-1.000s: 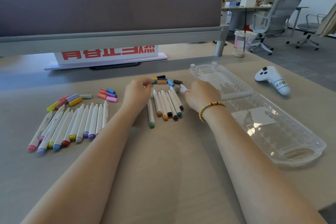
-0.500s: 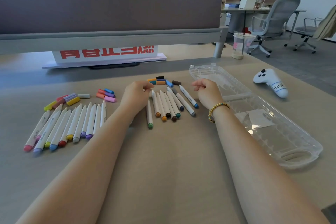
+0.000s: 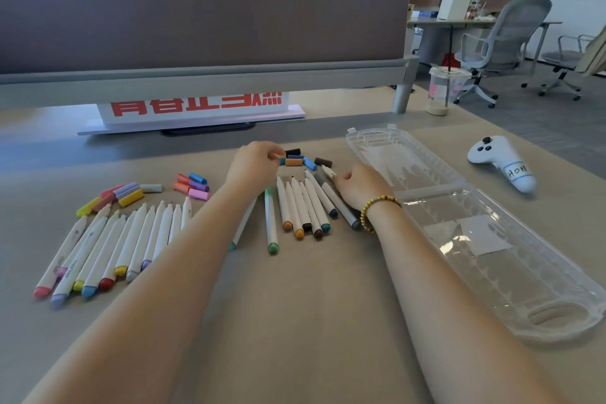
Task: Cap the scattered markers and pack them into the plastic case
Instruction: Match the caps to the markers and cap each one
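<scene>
The left hand (image 3: 254, 162) is pinching among loose caps (image 3: 296, 161) at twelve o'clock; the right hand (image 3: 359, 187) is gripping a marker (image 3: 328, 170), with the open plastic case (image 3: 459, 223) lying at three o'clock on the desk (image 3: 311, 321).

The left forearm (image 3: 210, 239) hides part of a marker (image 3: 241, 229) (teal tip showing).

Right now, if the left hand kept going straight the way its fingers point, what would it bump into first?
Probably the loose caps. The left hand points right, its fingertips already at the little pile, with the orange cap nearest in line and the blue cap behind. Depth is hard to judge.
</scene>
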Available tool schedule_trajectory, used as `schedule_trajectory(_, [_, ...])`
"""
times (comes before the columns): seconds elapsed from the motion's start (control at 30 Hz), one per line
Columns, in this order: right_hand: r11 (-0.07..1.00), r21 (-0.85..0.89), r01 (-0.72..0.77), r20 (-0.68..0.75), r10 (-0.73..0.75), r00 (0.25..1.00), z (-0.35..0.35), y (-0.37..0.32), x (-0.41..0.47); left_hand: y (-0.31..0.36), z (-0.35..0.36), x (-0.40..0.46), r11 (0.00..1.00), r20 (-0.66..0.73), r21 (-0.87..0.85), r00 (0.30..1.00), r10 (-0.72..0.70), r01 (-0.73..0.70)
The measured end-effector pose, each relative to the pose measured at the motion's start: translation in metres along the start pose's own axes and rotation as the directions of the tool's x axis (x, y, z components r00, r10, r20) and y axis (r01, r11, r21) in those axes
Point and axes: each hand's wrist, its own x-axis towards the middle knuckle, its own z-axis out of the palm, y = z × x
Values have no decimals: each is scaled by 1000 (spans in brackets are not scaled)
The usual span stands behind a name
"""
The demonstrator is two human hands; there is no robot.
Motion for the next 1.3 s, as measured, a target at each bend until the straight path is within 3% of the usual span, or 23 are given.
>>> schedule_trajectory(0.17, [997,81,3,5,-4,1000,-4,3,-2,26,20,32,951,156,236,974,166,-200])
schedule_trajectory(0.3, [991,136,7,-18,-5,1000,-4,4,-3,34,24,46,864,231,406,948,220,-299])
schedule_trajectory(0.5, [977,211,-19,-48,29,998,-4,5,-2,37,30,51,806,330,470,918,219,-361])
schedule_trajectory(0.8, [952,305,-19,-64,41,997,-6,4,-6,37,23,45,789,292,504,929,228,-352])
schedule_trajectory(0.9, [915,401,-33,-68,66,995,-8,2,-10,35,15,32,895,137,330,954,268,-299])
schedule_trajectory(0.97, [893,451,-13,-63,46,997,-8,1,-12,29,6,18,970,74,96,974,215,-221])
schedule_trajectory(1.03, [875,483,38,-43,-19,999,-9,-1,-17,21,-3,1,973,80,-199,987,136,-118])
schedule_trajectory(1.17, [832,535,145,-33,-151,988,-15,-8,-31,4,-18,-30,757,151,-633,985,-79,158])
schedule_trajectory(1.3, [851,497,166,48,-218,975,-19,-7,-41,-7,-28,-40,570,213,-783,968,-134,251])
